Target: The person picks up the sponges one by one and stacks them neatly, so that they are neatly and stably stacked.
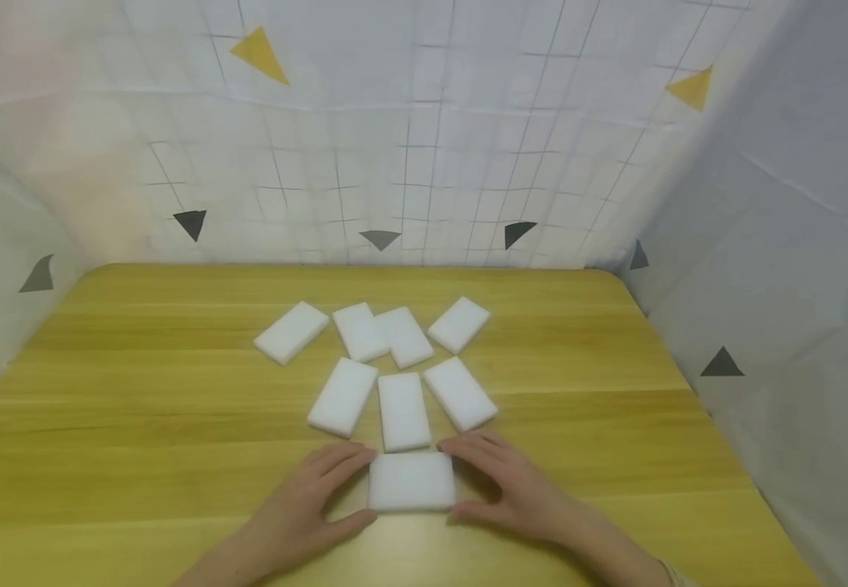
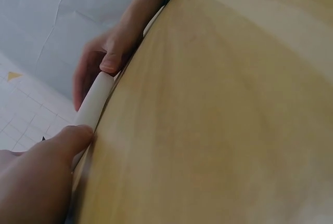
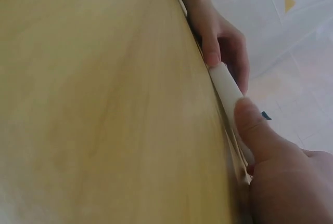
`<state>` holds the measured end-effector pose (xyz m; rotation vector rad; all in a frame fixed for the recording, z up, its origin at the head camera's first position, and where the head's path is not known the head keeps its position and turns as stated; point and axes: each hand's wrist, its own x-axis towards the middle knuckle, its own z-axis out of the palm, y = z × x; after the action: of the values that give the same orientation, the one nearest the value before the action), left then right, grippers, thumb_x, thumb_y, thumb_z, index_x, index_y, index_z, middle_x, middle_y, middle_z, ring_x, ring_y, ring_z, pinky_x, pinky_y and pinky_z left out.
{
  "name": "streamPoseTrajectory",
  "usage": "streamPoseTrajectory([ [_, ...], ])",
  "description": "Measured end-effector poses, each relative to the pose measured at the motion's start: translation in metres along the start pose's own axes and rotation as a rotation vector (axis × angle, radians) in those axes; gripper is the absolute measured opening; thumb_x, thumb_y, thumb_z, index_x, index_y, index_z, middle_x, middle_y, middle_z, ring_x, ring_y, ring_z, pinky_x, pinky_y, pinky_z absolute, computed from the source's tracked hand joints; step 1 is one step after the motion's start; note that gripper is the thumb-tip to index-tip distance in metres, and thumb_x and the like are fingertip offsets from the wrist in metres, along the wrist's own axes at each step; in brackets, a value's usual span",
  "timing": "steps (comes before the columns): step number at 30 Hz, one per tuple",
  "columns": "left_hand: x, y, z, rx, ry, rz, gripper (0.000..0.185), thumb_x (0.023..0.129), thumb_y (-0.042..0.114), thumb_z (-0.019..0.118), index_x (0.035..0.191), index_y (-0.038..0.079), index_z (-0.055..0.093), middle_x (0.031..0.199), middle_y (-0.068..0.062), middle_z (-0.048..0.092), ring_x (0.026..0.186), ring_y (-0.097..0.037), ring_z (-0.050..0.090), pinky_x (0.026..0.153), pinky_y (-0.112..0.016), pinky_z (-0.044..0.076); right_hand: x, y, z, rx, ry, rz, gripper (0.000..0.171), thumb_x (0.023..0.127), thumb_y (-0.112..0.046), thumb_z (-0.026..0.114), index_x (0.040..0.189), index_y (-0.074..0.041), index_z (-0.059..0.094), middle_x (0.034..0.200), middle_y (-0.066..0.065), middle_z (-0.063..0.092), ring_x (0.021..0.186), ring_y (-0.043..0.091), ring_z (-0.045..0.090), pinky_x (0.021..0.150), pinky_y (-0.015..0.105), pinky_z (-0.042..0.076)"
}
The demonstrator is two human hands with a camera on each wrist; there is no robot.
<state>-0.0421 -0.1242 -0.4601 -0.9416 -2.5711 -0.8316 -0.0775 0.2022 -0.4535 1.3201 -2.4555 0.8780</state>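
The nearest sponge block (image 1: 412,481) is a plain white rectangle with soft, slightly rounded edges and a matte, unmarked face, lying flat on the yellow wooden desk (image 1: 101,391) at about 6 o'clock of the group, close to the person. Its long side runs left to right. The left hand (image 1: 306,509) grips its left end: the thumb presses the near left corner and the fingers curl over toward the far left corner. The right hand (image 1: 512,485) grips the right end the same way, thumb at the near right corner and fingers bent along the far side. In the left wrist view the block (image 2: 93,102) shows as a thin white slab edge-on between the left thumb (image 2: 67,141) and the right hand (image 2: 106,60); the right wrist view shows the same edge (image 3: 229,86) pinched between the right thumb (image 3: 252,125) and the left hand (image 3: 221,44).

Just beyond it, at 12 o'clock, a second white block (image 1: 403,411) lies lengthwise, its near end just beside the held block. Two more fan out from it, one at 11 o'clock (image 1: 342,396) and one at 1 o'clock (image 1: 461,393). Farther back a row of four white blocks (image 1: 376,330) lies tilted at varied angles, the middle two touching. A white grid-patterned sheet with yellow and dark triangles (image 1: 424,163) rises behind the desk.
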Motion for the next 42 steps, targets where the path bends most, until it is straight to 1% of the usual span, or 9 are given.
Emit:
streamPoseTrajectory([
  [4, -0.001, 0.000, -0.001, -0.006, 0.002, 0.007, 0.066, 0.085, 0.046, 0.077, 0.142, 0.020, 0.055, 0.140, 0.005, 0.058, 0.128, -0.015, 0.054, 0.103, -0.041, 0.050, -0.002, 0.000, 0.000, 0.019, 0.008, 0.001, 0.066, 0.087, -0.040, 0.076, 0.143, -0.013, 0.053, 0.141, -0.001, 0.057, 0.127, 0.017, 0.053, 0.106, 0.035, 0.048],
  [8, -0.002, -0.001, -0.001, -0.011, 0.004, 0.009, 0.066, 0.085, 0.046, 0.076, 0.142, 0.021, 0.054, 0.141, 0.004, 0.058, 0.129, -0.017, 0.055, 0.103, -0.044, 0.050, -0.002, 0.003, 0.001, 0.030, 0.078, -0.001, 0.050, 0.093, -0.030, 0.070, 0.137, -0.010, 0.058, 0.135, 0.002, 0.061, 0.122, 0.018, 0.057, 0.108, 0.029, 0.045],
  [15, -0.001, -0.001, -0.001, -0.010, -0.016, -0.004, 0.067, 0.086, 0.049, 0.075, 0.143, 0.022, 0.053, 0.142, 0.005, 0.057, 0.130, -0.017, 0.054, 0.104, -0.044, 0.050, 0.002, 0.013, 0.003, 0.011, 0.364, -0.034, 0.024, 0.093, -0.018, 0.070, 0.112, -0.002, 0.070, 0.114, 0.012, 0.068, 0.107, 0.024, 0.063, 0.106, 0.020, 0.043],
  [18, -0.001, -0.001, -0.001, -0.011, -0.035, -0.012, 0.069, 0.086, 0.051, 0.073, 0.145, 0.023, 0.051, 0.143, 0.005, 0.056, 0.131, -0.016, 0.053, 0.104, -0.044, 0.049, 0.003, 0.015, 0.002, -0.029, 0.454, 0.021, 0.018, 0.091, -0.013, 0.071, 0.105, -0.003, 0.071, 0.109, 0.012, 0.068, 0.103, 0.025, 0.062, 0.103, 0.019, 0.044],
  [20, 0.000, -0.001, -0.001, -0.009, -0.042, -0.011, 0.070, 0.086, 0.051, 0.073, 0.146, 0.023, 0.049, 0.144, 0.005, 0.055, 0.132, -0.016, 0.052, 0.104, -0.044, 0.049, 0.002, 0.016, 0.001, -0.069, 0.478, 0.099, 0.017, 0.088, -0.011, 0.073, 0.104, -0.004, 0.071, 0.108, 0.010, 0.066, 0.102, 0.024, 0.061, 0.101, 0.017, 0.044],
  [24, -0.001, -0.002, -0.001, 0.000, -0.043, -0.003, 0.071, 0.086, 0.052, 0.073, 0.147, 0.023, 0.049, 0.145, 0.004, 0.055, 0.132, -0.016, 0.052, 0.105, -0.044, 0.049, 0.001, 0.017, 0.000, -0.138, 0.466, 0.259, 0.023, 0.083, -0.010, 0.077, 0.105, -0.006, 0.070, 0.110, 0.008, 0.063, 0.103, 0.021, 0.059, 0.095, 0.018, 0.045],
  [29, -0.003, -0.002, -0.001, 0.009, -0.043, -0.001, 0.070, 0.087, 0.052, 0.072, 0.146, 0.024, 0.049, 0.144, 0.005, 0.056, 0.132, -0.017, 0.052, 0.105, -0.043, 0.049, 0.000, 0.015, -0.001, -0.190, 0.405, 0.374, 0.035, 0.083, -0.016, 0.080, 0.114, -0.005, 0.067, 0.114, 0.009, 0.059, 0.105, 0.022, 0.057, 0.089, 0.034, 0.050],
  [35, -0.002, -0.002, -0.001, 0.004, -0.034, 0.006, 0.069, 0.087, 0.050, 0.073, 0.146, 0.024, 0.049, 0.143, 0.005, 0.056, 0.132, -0.017, 0.053, 0.105, -0.043, 0.049, 0.000, 0.015, -0.001, -0.242, 0.291, 0.364, 0.054, 0.083, -0.023, 0.079, 0.134, -0.011, 0.063, 0.127, 0.015, 0.057, 0.110, 0.027, 0.055, 0.092, 0.047, 0.049],
  [42, -0.004, -0.003, -0.001, 0.007, -0.038, 0.002, 0.068, 0.087, 0.050, 0.073, 0.145, 0.022, 0.051, 0.143, 0.005, 0.057, 0.131, -0.018, 0.053, 0.104, -0.044, 0.049, -0.001, 0.016, 0.002, -0.254, 0.237, 0.341, 0.049, 0.084, -0.027, 0.079, 0.129, -0.013, 0.066, 0.128, 0.013, 0.060, 0.117, 0.032, 0.053, 0.098, 0.054, 0.044],
])
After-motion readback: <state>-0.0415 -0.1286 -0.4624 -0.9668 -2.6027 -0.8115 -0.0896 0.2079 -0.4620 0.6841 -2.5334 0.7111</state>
